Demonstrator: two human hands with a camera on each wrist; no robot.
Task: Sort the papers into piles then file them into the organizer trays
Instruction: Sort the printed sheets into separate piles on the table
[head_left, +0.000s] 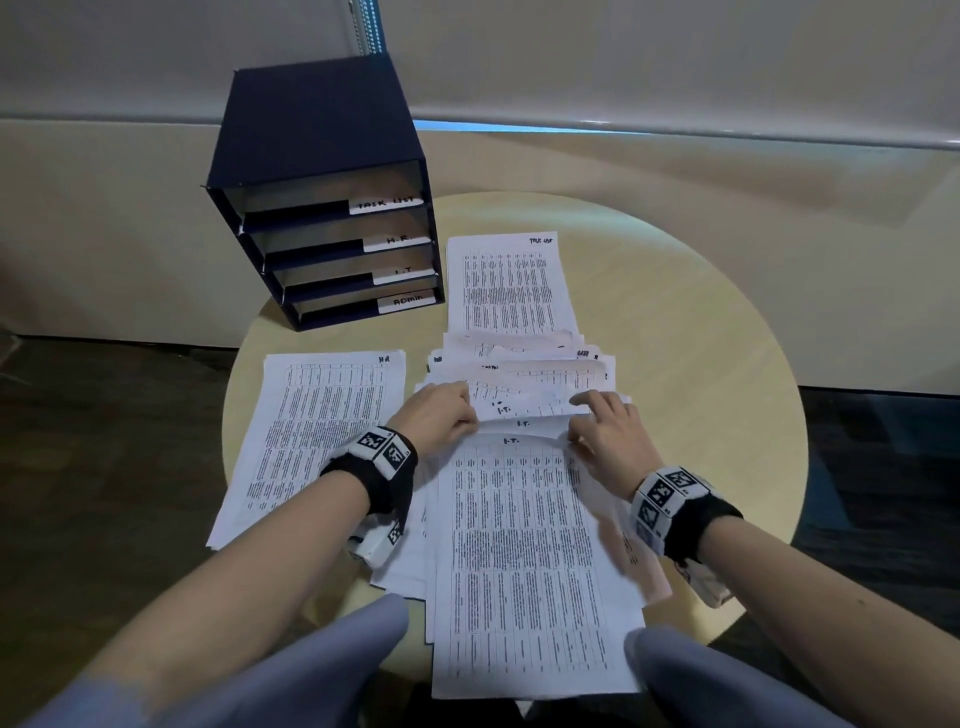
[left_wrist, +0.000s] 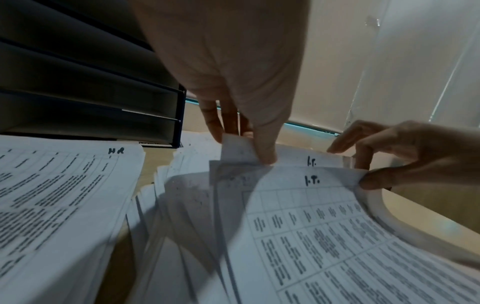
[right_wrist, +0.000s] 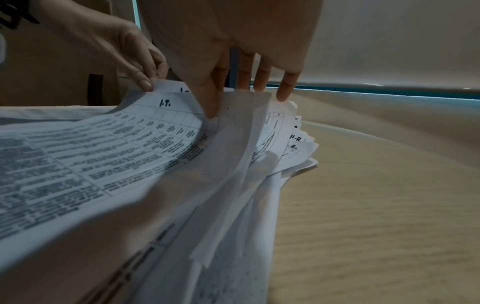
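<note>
A loose stack of printed sheets (head_left: 524, 545) lies in front of me on the round table (head_left: 701, 374). Its top sheet, marked "I.T." (left_wrist: 314, 179), is lifted at the far edge. My left hand (head_left: 441, 415) pinches that sheet's far left corner (left_wrist: 239, 152). My right hand (head_left: 602, 423) pinches the far right corner (right_wrist: 207, 117), its other fingers spread over the fanned sheets (head_left: 524, 364) behind. A sheet marked "HR" (head_left: 311, 436) lies at the left, one marked "Task list" (head_left: 506, 283) at the back. The dark blue organizer (head_left: 322, 197) has labelled trays.
The organizer stands at the table's back left edge, trays facing me, labelled Task list, H.R., I.T. and Admin. Bare tabletop shows at the right (right_wrist: 376, 195). A pale wall (head_left: 675, 62) runs behind the table. My knees (head_left: 332, 670) are under the near edge.
</note>
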